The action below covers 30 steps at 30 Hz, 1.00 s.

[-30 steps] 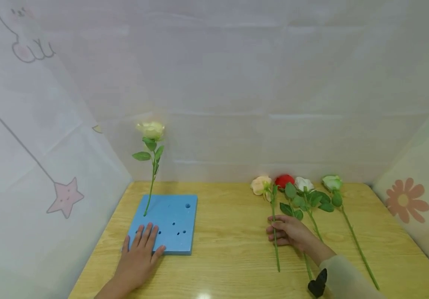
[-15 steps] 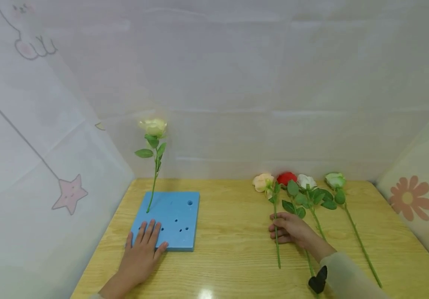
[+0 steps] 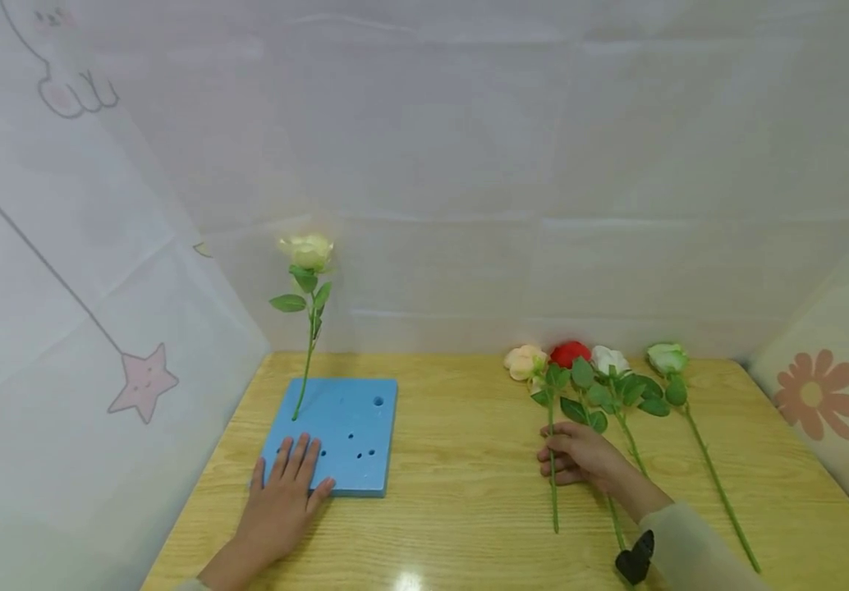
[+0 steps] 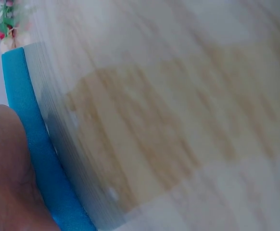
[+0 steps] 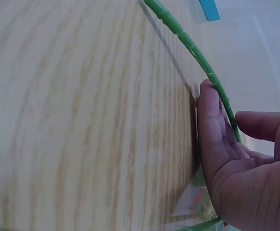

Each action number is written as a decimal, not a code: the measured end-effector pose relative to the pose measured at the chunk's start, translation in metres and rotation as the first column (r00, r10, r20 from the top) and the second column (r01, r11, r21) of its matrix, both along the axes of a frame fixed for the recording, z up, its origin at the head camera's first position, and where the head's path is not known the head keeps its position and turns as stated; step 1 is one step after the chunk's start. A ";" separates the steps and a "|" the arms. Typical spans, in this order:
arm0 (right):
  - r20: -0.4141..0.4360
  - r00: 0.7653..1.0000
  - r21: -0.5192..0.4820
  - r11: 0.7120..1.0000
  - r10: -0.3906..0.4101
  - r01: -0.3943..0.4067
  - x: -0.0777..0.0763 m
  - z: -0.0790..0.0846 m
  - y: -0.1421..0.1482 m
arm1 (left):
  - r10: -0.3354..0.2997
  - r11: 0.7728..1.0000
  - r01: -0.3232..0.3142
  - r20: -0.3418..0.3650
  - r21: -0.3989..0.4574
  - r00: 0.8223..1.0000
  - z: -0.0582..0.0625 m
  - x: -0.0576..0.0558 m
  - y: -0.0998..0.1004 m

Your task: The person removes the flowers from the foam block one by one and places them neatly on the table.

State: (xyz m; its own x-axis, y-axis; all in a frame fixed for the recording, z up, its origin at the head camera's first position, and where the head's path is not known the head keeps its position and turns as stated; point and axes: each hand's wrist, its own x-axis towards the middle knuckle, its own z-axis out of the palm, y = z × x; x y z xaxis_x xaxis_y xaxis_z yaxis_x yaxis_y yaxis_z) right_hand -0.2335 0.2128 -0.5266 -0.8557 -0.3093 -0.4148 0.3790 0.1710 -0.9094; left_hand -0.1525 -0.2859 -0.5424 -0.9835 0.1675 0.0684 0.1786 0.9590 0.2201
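My left hand (image 3: 280,501) lies flat, fingers spread, on the front left of a blue foam block (image 3: 336,472) with several holes. A pale yellow rose (image 3: 308,252) stands upright in the block, its stem end in a hole behind those fingers. At the right, my right hand (image 3: 583,461) pinches the stem (image 3: 553,501) of a peach rose (image 3: 525,362) between thumb and fingers. The right wrist view shows the thumb (image 5: 260,124) against the green stem (image 5: 197,55), with the fingers close beside the tabletop. The left wrist view shows the block's side (image 4: 39,139) beside part of my left hand (image 4: 7,168).
To the right of the peach rose lie a red rose (image 3: 571,355), a white rose (image 3: 609,359) and a pale green rose (image 3: 667,358). My right forearm crosses over some stems. The wooden table (image 3: 454,460) meets a printed cloth backdrop (image 3: 454,271) behind and at both sides.
The head view has shifted slightly. The peach rose has turned a little in my right fingers, so its leaves show broader. My left hand stays on the block.
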 end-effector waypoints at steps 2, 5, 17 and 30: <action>-0.006 1.000 0.024 1.000 -0.002 0.003 0.001 0.001 -0.001 | 0.003 1.000 -0.003 0.003 0.002 1.000 0.000 0.001 0.000; -0.019 1.000 0.079 0.997 -0.019 0.021 0.003 0.005 -0.003 | 0.002 1.000 -0.002 0.000 0.004 1.000 0.001 0.002 0.000; -0.216 0.976 0.419 0.905 0.015 0.078 0.013 0.027 -0.003 | 0.005 1.000 -0.005 -0.007 -0.003 1.000 0.002 0.002 0.001; -0.263 0.963 0.196 0.981 0.050 0.003 0.007 0.063 -0.020 | 0.008 0.999 -0.008 -0.021 -0.032 1.000 -0.001 0.002 0.001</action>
State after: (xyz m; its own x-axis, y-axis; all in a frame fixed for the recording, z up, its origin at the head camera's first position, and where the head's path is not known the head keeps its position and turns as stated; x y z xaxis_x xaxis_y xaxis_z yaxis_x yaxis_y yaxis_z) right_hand -0.2261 0.1933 -0.4641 -0.9366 -0.2669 -0.2270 0.1219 0.3592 -0.9253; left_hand -0.1503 -0.2847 -0.5430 -0.9832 0.1621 0.0837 0.1753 0.9669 0.1855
